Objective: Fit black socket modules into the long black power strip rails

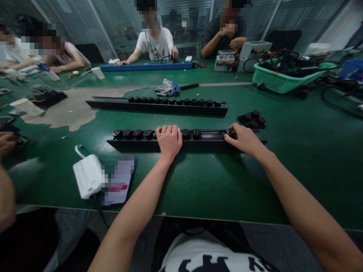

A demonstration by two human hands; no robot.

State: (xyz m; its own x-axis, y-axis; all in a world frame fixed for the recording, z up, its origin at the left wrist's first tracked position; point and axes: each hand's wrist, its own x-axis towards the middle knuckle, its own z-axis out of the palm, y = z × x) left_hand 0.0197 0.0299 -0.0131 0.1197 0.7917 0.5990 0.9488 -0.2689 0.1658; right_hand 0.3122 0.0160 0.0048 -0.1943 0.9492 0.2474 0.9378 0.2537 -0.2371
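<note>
A long black power strip housing (136,144) lies across the table in front of me, with several round black socket modules (137,133) seated along its channel. My left hand (169,141) is closed over the middle of the housing, its fingers curled on the far side and covering what sits beneath. Near the right end, my right hand (241,139) pinches a black socket module (231,132) at the channel. Between that module and the seated row, a bare stretch of channel shows. Loose socket modules (252,119) are heaped just beyond my right hand.
A second black housing (159,107) with sockets lies farther back. A white adapter (88,175) and a phone (120,181) sit at front left. Beyond are a crumpled glove (167,88), a green basket (283,77) of cables and a blue strip (147,67). Several people sit around the table.
</note>
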